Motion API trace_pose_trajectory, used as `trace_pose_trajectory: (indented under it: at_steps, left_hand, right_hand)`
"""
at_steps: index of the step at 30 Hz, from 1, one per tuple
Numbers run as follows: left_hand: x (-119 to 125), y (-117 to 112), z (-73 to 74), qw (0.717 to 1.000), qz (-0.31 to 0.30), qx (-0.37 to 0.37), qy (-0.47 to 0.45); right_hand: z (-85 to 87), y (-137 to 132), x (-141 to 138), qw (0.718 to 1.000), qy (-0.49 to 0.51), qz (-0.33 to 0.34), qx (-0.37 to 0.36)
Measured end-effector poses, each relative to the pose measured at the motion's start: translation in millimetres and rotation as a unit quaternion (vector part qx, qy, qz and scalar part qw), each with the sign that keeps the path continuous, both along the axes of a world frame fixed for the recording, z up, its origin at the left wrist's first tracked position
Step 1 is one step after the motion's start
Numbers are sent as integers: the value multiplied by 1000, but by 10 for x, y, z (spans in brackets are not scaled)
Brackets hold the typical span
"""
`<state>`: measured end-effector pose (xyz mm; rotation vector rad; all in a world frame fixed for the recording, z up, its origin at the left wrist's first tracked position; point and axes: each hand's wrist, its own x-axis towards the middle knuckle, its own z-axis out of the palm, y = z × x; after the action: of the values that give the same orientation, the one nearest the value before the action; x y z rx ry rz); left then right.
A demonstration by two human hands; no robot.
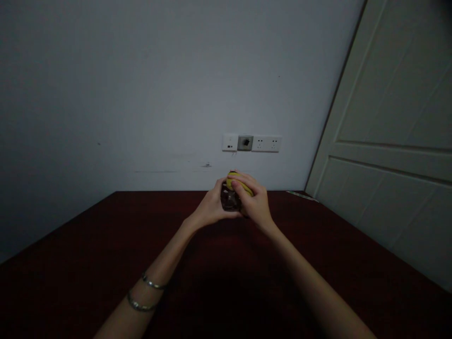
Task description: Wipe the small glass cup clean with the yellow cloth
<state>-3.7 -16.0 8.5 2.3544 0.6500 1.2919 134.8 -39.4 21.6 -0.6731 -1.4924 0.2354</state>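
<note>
Above the far part of the dark red table, both hands meet around a small see-through glass [230, 198], which looks dark against the tabletop. My left hand [213, 203] is closed around the glass from the left, thumb on top and fingers beneath. My right hand [257, 200] grips a yellow sponge [240, 182] and presses it against the upper right of the glass. The sponge's far side and the right side of the glass are hidden by the fingers. Two silvery bracelets [144, 294] circle my left forearm.
The dark red table [106, 245] runs up to a pale wall [158, 84]. White sockets [266, 143] and a grey-framed switch plate [245, 142] sit on the wall. A panelled white door [391, 155] stands at the right. A thin pale strip [302, 196] lies at the table's far right edge.
</note>
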Motion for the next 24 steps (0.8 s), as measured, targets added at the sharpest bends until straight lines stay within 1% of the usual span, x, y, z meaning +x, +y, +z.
trace_pose_trajectory:
  at_steps: [3,5,8,11,14,16,18,20,22,24]
  left_hand:
    - [-13,2,7,999,9,23,32]
    - [-9,1,9,999,11,24,43]
    - [6,1,2,999,12,-1,33]
    - [15,22,-24,999,-5,-47,9]
    - [11,53,-52,996,-36,-83,-11]
    - [8,57,-54,994,-52,-97,-25]
    - [10,41,-38,991,-63,-116,-35]
    - [14,12,-9,988,-67,-137,-38]
    - [19,-18,23,986,-67,-144,-44]
    - [21,-43,50,987,-65,-136,-54]
  right_hand:
    - [12,33,25,995,44,39,-85]
    - [8,46,41,993,54,39,-95]
    - [-9,33,46,999,21,8,-34]
    - [-26,-6,47,998,-58,-15,24]
    - [-36,-33,61,991,-123,-10,51]
    - [-48,-20,70,990,-130,9,55]
    - [-72,22,73,996,-76,29,43]
    - [-104,84,66,998,19,54,7]
    - [-136,144,52,989,108,87,-48]
    - [-158,181,34,976,163,111,-95]
